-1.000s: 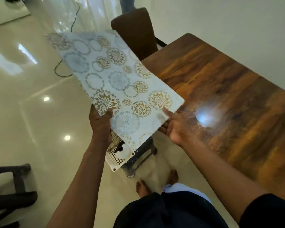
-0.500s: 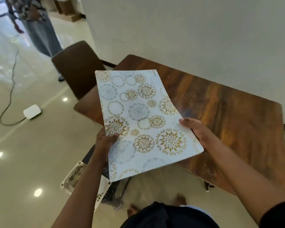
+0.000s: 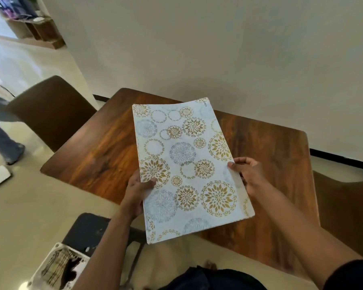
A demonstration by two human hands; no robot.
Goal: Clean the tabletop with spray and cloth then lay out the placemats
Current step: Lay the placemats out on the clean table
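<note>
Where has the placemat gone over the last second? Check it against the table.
Yes. The placemat, held by both hands, has moved from beside the table's edge to over its top.

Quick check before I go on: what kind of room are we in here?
Most likely a home dining area. A wooden table stands against a plain wall, brown chairs sit at its ends, and both hands hold a patterned placemat over it. Glossy floor tiles run to a hallway.
</note>
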